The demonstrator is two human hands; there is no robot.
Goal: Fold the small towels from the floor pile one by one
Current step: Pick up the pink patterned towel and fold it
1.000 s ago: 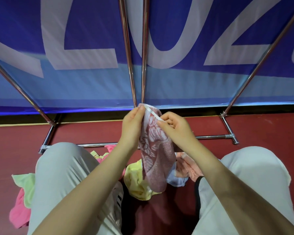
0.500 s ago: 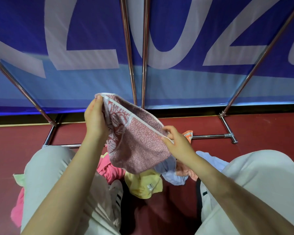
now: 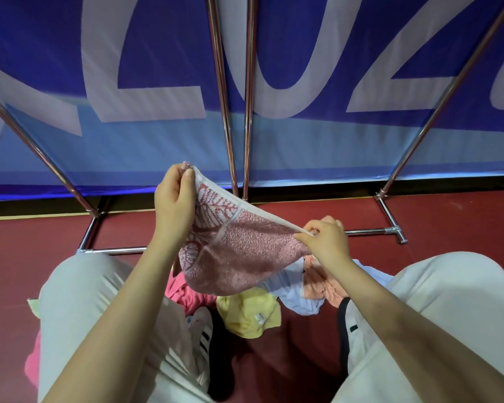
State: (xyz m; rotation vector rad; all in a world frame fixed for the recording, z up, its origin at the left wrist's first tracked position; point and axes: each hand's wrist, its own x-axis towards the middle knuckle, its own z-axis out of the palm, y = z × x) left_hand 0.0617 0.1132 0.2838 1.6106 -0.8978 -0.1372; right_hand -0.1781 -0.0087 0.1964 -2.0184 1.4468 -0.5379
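- One pink towel [image 3: 245,257], its top edge pinched by left hand [image 3: 173,207] and right hand [image 3: 326,242], held apart.
- Four loose towels on the floor [image 3: 26,242]: yellow towel [image 3: 248,315], hot-pink towel [image 3: 184,292], pale-blue towel [image 3: 291,295], peach towel [image 3: 320,280].
- Banner [image 3: 274,141] shows large white letters, partly cut off, unreadable.

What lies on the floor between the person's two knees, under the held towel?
Head view: loose small towels, a yellow towel, a pink towel, a pale blue towel and a peach towel.

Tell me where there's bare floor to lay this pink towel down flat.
Bare red floor lies ahead, between the towel pile and the metal base rail, and right of the right knee. Between the knees it's crowded with towels.
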